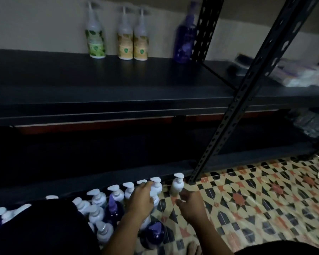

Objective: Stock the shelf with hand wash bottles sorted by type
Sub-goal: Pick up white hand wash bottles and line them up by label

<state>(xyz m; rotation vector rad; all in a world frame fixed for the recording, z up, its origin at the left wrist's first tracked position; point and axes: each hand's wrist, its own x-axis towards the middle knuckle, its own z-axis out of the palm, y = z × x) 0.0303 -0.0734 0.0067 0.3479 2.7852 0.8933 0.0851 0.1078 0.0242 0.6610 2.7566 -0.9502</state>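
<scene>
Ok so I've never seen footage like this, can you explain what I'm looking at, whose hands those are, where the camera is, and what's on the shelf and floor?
This is one picture from a camera worn on a person's head, looking down at their own hands. On the dark shelf stand a green-label bottle, two yellow-label bottles and a purple bottle. More pump bottles stand on the tiled floor. The left hand grips a white bottle; the right hand reaches for another white bottle, contact unclear.

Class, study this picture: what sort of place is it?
Probably a small shop's stockroom: slotted metal shelving, pump bottles on the shelf, and many more hand wash bottles standing on a tiled floor.
</scene>
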